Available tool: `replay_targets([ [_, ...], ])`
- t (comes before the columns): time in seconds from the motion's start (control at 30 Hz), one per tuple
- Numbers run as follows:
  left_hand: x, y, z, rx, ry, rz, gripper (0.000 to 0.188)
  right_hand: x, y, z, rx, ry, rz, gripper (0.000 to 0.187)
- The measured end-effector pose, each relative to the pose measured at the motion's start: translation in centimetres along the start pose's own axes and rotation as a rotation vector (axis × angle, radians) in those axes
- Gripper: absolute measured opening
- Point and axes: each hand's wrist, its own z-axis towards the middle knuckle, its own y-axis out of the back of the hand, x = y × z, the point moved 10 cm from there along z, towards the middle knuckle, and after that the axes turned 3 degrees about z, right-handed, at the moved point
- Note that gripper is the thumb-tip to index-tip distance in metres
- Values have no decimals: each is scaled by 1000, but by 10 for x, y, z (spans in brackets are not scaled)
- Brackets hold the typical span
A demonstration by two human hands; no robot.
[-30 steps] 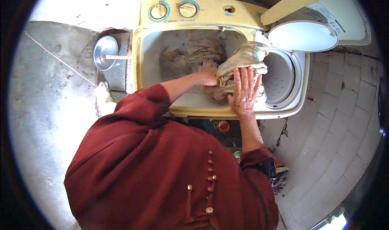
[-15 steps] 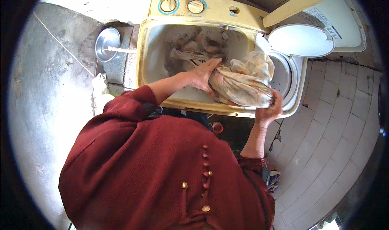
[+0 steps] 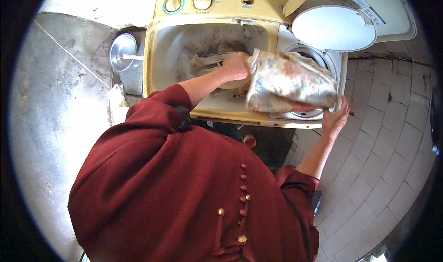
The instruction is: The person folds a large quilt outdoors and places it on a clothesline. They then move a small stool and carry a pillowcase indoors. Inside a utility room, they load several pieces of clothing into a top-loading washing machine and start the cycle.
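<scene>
A pale cloth with blotchy floral colours [image 3: 290, 80] is stretched between my two hands above a twin-tub washing machine [image 3: 270, 6]. Its left end is gripped by my left hand [image 3: 236, 66], which is over the wash tub [image 3: 168, 61]. At the lower right corner of the cloth, beyond the machine's right edge, my right hand [image 3: 336, 118] has its fingers closed on the fabric. The cloth covers much of the round spin tub [image 3: 307, 52]. More soiled pale laundry [image 3: 207, 61] lies in the wash tub beside my left hand.
A raised white oval lid [image 3: 334, 29] stands behind the spin tub, with a larger lid [image 3: 392, 13] propped behind it. Left of the machine is a metal basin [image 3: 122, 52] with a white handle-like piece. A reddish cup-like object [image 3: 249, 141] sits below the machine's front edge.
Bunched before, the cloth is now spread wider and has shifted right, over the spin tub. My right hand has moved right, away from my left hand. The view has shifted slightly.
</scene>
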Motion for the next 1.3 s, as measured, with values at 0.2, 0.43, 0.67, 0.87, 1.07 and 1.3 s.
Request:
replay_targets([
  [0.2, -119, 43, -26, 137, -225, -119, 38, 143, -45, -36, 342, 543, 270, 121],
  [0.43, -86, 67, -77, -447, -640, -46, 69, 166, -113, -49, 397, 571, 65, 82],
  [0.67, 113, -82, -68, 247, 907, -1164, 69, 181, -69, -61, 169, 647, 458, 43],
  [0.87, 85, -142, -40, 386, 874, -1587, 59, 151, 1, -60, 191, 366, 802, 38],
  [1.07, 76, -117, 4, 211, 423, -1335, 23, 83, 23, -59, 56, 189, 876, 29],
  [1.3, 35, -2, -35, -195, 609, -1722, 20, 90, 11, -28, 71, 154, 468, 83],
])
